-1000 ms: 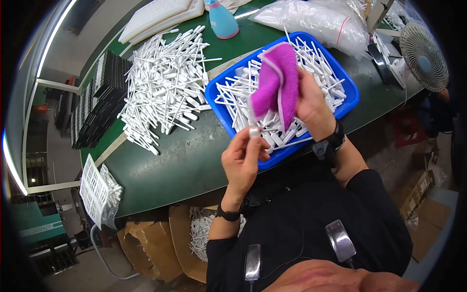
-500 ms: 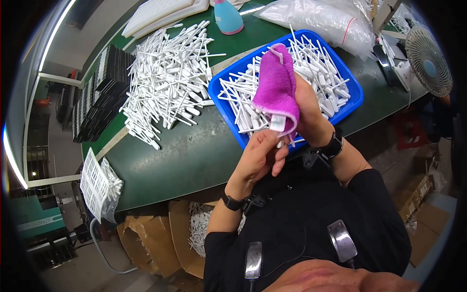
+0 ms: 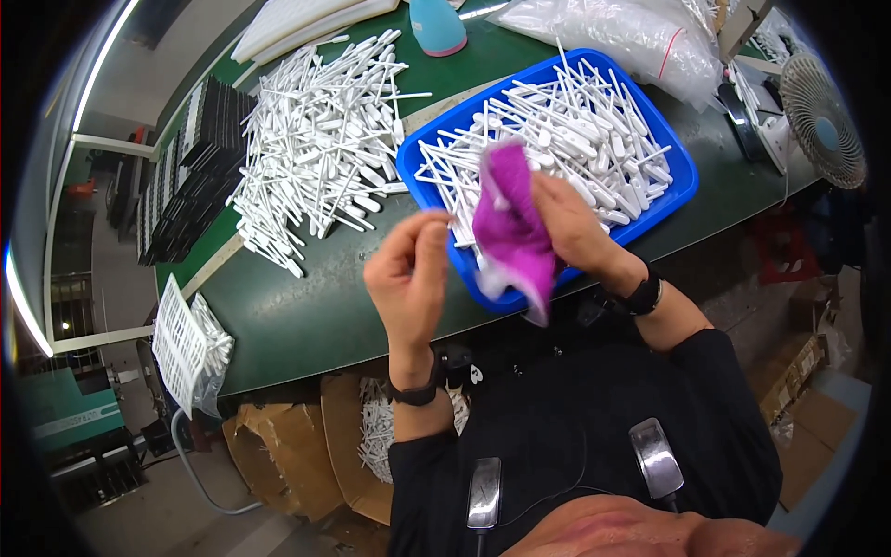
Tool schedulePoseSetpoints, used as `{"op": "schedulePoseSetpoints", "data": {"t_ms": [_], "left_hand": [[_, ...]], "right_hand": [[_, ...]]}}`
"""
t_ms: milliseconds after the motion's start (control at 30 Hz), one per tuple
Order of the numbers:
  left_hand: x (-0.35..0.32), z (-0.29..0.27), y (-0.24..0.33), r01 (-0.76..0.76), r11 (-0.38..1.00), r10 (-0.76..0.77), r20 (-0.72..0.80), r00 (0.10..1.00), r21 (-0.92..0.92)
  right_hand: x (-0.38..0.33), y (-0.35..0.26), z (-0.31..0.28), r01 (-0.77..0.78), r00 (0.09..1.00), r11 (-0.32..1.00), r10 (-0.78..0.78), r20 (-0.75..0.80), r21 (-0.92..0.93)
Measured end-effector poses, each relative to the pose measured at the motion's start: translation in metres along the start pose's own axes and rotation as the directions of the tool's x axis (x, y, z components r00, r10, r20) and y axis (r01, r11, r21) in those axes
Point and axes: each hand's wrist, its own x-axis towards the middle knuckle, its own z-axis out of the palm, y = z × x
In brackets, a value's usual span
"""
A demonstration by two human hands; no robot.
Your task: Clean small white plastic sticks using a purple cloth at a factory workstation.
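Wiping appears to be the step in hand: the right hand [image 3: 566, 227] grips a magenta microfibre cloth [image 3: 510, 232] above the near rim of the blue plastic tray [image 3: 682, 181] of white plastic sticks [image 3: 566, 130]. The left hand [image 3: 408, 278] is pinched shut just beside the cloth; whether it holds a stick cannot be told. Next move, as judged: a firm two-hand grip on one stick over the green bench [image 3: 306, 306].
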Motion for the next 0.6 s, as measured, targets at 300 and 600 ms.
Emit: {"op": "schedulePoseSetpoints", "data": {"t_ms": [300,600], "left_hand": [[-0.005,0.0,-0.004,0.008,0.886,-0.137,-0.246,0.959,-0.464],[0.005,-0.002,-0.012,0.045,0.7,-0.347,-0.285,0.893,-0.712]], "right_hand": [[-0.013,0.02,0.025,0.053,0.956,0.989,-0.011,0.292,-0.136],[-0.027,0.002,0.016,0.45,0.861,0.545,-0.474,0.183,-0.707]]}}
